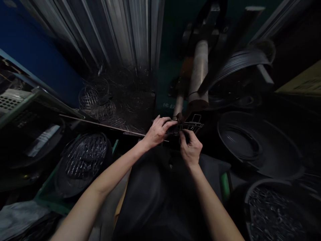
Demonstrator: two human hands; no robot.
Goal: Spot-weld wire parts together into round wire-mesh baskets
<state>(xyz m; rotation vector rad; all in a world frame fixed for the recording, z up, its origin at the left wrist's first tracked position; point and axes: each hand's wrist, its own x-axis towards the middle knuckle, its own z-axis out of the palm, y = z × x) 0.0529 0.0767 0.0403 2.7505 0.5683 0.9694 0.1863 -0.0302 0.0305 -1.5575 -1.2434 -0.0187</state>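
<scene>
Both hands on a small wire rack at the machine.

I see the machine's pale roller (199, 72) directly above the grip; a bin of wire scraps (273, 211) sits well below and right of it. The wire rack (187, 126) lies level between my hands: left hand (157, 130) grasps its near edge, right hand (191, 147) pinches its underside.

Faint pale characters on the dark green machine body (167, 105) are too blurred to read.

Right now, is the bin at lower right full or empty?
Partly full: the bin holds a heap of small metal pieces below its rim.
</scene>
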